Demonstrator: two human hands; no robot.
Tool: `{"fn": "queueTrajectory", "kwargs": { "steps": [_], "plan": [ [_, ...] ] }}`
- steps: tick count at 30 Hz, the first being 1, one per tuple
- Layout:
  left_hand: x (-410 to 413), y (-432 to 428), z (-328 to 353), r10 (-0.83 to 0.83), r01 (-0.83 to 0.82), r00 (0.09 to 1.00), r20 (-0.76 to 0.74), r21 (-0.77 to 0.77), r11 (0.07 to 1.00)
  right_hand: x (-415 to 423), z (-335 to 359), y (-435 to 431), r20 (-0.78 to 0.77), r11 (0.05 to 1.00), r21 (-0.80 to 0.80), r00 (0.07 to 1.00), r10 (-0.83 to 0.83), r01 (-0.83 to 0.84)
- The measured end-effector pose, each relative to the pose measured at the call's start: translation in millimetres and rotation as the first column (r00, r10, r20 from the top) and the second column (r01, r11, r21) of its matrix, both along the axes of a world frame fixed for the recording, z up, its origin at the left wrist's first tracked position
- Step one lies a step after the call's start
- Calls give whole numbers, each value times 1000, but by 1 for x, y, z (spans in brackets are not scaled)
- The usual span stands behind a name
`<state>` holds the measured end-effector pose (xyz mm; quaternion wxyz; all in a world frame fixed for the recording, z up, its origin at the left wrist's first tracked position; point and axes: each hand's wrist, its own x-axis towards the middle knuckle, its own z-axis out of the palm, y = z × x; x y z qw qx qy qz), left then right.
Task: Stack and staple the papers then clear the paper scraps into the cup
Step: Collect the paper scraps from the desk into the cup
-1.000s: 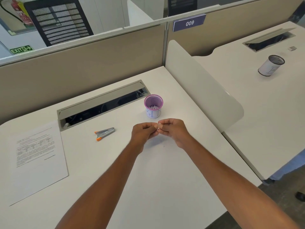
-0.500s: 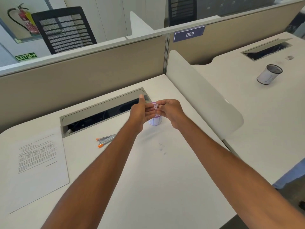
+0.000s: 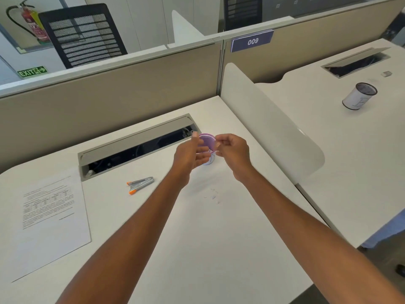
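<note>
While the papers (image 3: 49, 218) lie flat near the left edge of the desk (image 3: 197, 249), the stapler (image 3: 140, 184) rests on its side further in, just in front of the open cable tray (image 3: 140, 145) along the back edge. Both hands hover over the purple cup (image 3: 207, 142), which stands close to the tray's right end. With fingers spread wide, the left hand (image 3: 189, 155) holds nothing. At the cup's rim, the right hand (image 3: 233, 151) has its fingertips (image 3: 218, 148) pinched narrowly; whether they grip a scrap I cannot tell. A few small paper scraps (image 3: 213, 196) lie on the desk nearer the front, below the hands. On the neighbouring desk to the right stands a white cup (image 3: 359, 96).
</note>
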<state>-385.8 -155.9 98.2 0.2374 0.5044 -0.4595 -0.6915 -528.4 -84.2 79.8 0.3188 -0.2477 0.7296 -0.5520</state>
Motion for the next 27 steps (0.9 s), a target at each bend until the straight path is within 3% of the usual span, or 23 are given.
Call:
{"fn": "queueTrajectory", "kwargs": {
  "steps": [3, 5, 7, 10, 15, 21, 23, 24, 27],
  "plan": [
    [10, 20, -21, -53, 65, 993, 102, -117, 991, 8, -20, 24, -146, 1000, 16, 989, 25, -23],
    [20, 34, -38, -96, 141, 970, 222, -196, 970, 11, -41, 38, -312, 991, 85, 942, 125, -103],
    [28, 44, -59, -156, 279, 903, 401, -270, 922, 13, -62, 52, -452, 957, 200, 847, 280, -210],
    [37, 55, -86, -225, 465, 761, 608, -271, 843, 17, -85, 69, -568, 851, 375, 633, 525, -369],
    [45, 69, -105, -262, 541, 701, 664, -255, 801, 26, -95, 87, -659, 733, 549, 331, 675, -401],
    [50, 76, -113, -291, 641, 640, 711, -285, 713, 25, -105, 107, -742, 737, 535, 189, 644, -412],
    [53, 78, -111, -305, 645, 652, 695, -296, 704, 22, -106, 112, -745, 737, 514, 199, 637, -438],
    [55, 79, -109, -309, 646, 656, 689, -301, 701, 20, -105, 114, -732, 744, 493, 247, 635, -452],
    [59, 78, -108, -294, 634, 682, 669, -342, 693, 10, -100, 116, -610, 859, 354, 605, 511, -369]
  ]
}}
